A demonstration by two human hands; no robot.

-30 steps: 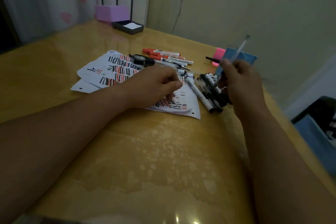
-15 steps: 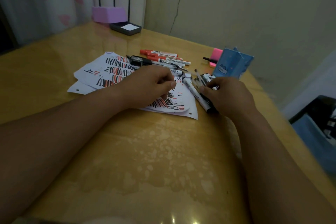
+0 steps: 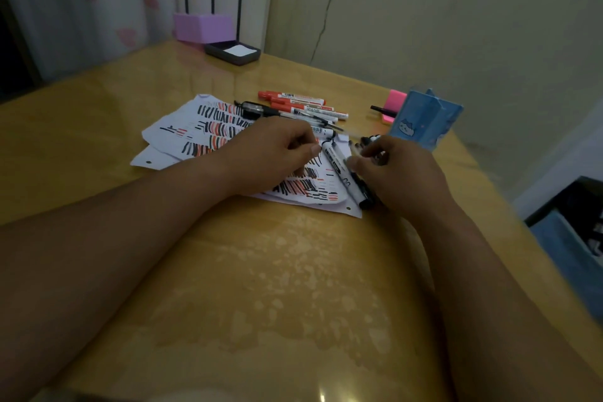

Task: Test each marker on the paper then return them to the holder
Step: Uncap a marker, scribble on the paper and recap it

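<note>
The left hand [image 3: 277, 153] rests curled on the paper [image 3: 199, 130], holding nothing visible. The right hand [image 3: 396, 173] pinches a marker [image 3: 355, 148] from the black pile; which one is unclear. A white marker [image 3: 341, 171] lies between the hands, its print unreadable. Red markers [image 3: 303, 104] lie beyond; the blue holder [image 3: 424, 121], with a cat picture, stands beside the right hand.

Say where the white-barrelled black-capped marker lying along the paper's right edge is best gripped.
Take the white-barrelled marker at mid-barrel, coming from above with fingers across it. It lies flat, the right hand crowds its right side, and its near end is bare.
</note>
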